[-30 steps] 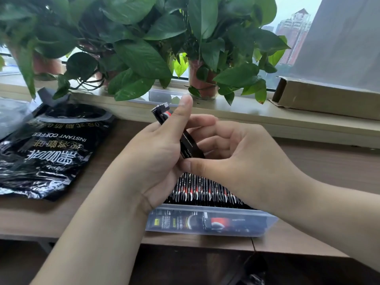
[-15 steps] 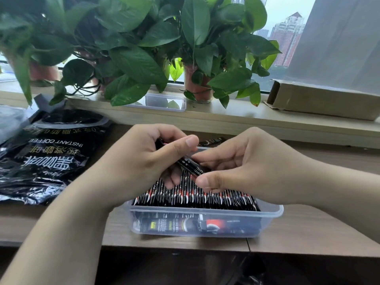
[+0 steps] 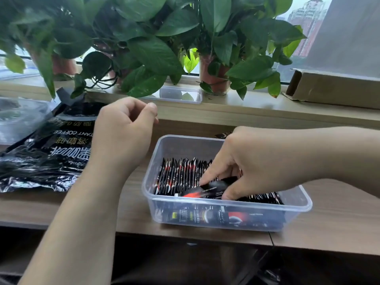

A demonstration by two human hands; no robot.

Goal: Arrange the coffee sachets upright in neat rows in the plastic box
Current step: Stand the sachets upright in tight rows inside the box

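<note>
Fingers of the right hand (image 3: 265, 161) pinch one black-and-red coffee sachet (image 3: 207, 190), lying tilted over the near side of the clear plastic box (image 3: 298, 204) on the desk. One packed row of black sachets (image 3: 178, 175) stands upright inside, too many to count. Left hand (image 3: 121, 132) hovers left of the box, loosely curled, holding nothing.

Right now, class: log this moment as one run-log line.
right hand: pressing black-and-red coffee sachet into clear plastic box | left hand: empty, raised beside box | upright sachet row: partly filled
</note>
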